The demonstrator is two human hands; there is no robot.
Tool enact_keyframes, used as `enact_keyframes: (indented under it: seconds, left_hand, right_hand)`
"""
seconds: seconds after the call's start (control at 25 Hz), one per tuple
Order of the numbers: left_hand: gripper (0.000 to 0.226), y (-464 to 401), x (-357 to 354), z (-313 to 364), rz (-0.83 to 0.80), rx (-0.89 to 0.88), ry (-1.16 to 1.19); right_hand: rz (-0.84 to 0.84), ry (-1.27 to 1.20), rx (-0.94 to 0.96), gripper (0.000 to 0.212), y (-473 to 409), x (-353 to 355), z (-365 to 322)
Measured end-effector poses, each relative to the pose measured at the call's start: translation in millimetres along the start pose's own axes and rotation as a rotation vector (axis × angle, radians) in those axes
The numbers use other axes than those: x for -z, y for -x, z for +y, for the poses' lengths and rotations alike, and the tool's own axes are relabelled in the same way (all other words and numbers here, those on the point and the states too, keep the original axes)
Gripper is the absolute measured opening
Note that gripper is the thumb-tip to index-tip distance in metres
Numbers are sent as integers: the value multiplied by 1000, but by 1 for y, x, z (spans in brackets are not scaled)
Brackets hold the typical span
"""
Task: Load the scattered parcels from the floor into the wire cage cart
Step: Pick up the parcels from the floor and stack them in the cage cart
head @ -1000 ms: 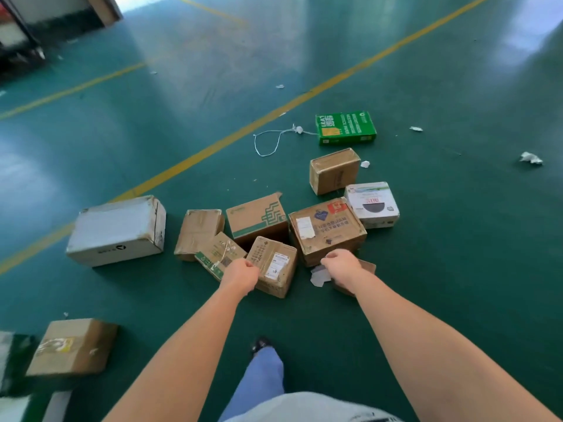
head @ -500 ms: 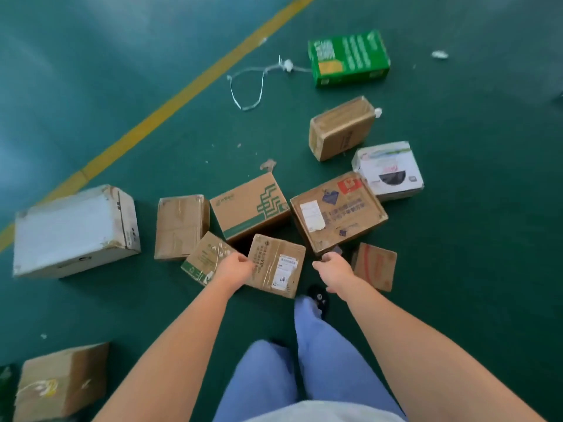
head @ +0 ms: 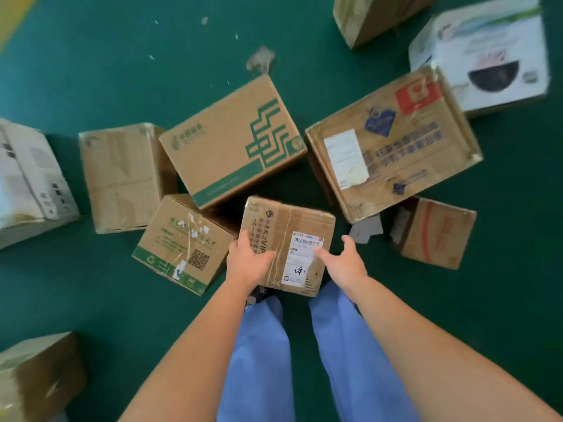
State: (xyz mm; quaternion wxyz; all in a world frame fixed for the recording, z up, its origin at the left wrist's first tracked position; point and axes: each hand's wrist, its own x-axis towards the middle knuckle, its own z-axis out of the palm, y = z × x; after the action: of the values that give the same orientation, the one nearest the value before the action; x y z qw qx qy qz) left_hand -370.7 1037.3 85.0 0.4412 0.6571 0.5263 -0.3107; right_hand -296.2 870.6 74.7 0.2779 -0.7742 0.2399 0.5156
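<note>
1. The parcels in view all lie on the floor [head: 91, 56] and no cart shows, so I judge loading far from done
2. Left grip: the left hand [head: 248, 261] rests on the near-left corner of the labelled box [head: 288, 245], thumb on top, fingers apparently wrapping the left side; the box is on the floor, not yet lifted
3. Right grip: the right hand [head: 345, 263] is spread, fingers relaxed, one fingertip touching the box's white label, holding nothing
4. Count, left to right of the grip: ten parcels in view
5. Left of it: a white box [head: 27, 184], a corner box [head: 36, 376], a plain box [head: 122, 178], a QR box [head: 182, 242]
6. Just beyond it: a green-logo box [head: 231, 141]
7. Right of it: a big taped box [head: 393, 141], a red-print box [head: 435, 233]; farther off, a brown box [head: 371, 16] and a white carton [head: 484, 53]
8. Left to do: lift this one, carry it to the cart, then fetch the other nine
</note>
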Motion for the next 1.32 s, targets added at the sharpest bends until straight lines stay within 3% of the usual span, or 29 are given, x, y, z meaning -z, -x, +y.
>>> enact_keyframes:
  seconds: [0.16, 0.28, 0.48, 0.64, 0.84, 0.96, 1.12, 1.32]
  left_hand:
    - [92, -64, -24, -25, 68, -33, -66]
    - [102, -88, -32, -34, 90, 55, -103]
    - [86, -87, -26, -23, 62, 92, -180]
    - [84, -28, 7, 5, -13, -7, -204]
    - [97, 68, 74, 70, -83, -141, -280]
    - [85, 140, 105, 115, -56, -292, -345]
    - [91, 242, 116, 151, -36, -470, -391]
    - [106, 357, 73, 181, -163, -656, -374]
  right_hand:
    - [11, -43, -102, 88, -68, -37, 23]
    - [-1, -98, -175, 87, -92, -57, 32]
    - [101, -154, -252, 95, -80, -58, 27]
    - [170, -124, -233, 99, -10, -28, 8]
    - [267, -124, -144, 104, 113, 27, -29]
    - [309, -259, -82, 101, 181, 58, -42]
    - [422, -414, -20, 100, 270, 104, -28]
    - [591, -542, 23, 91, 369, 182, 40]
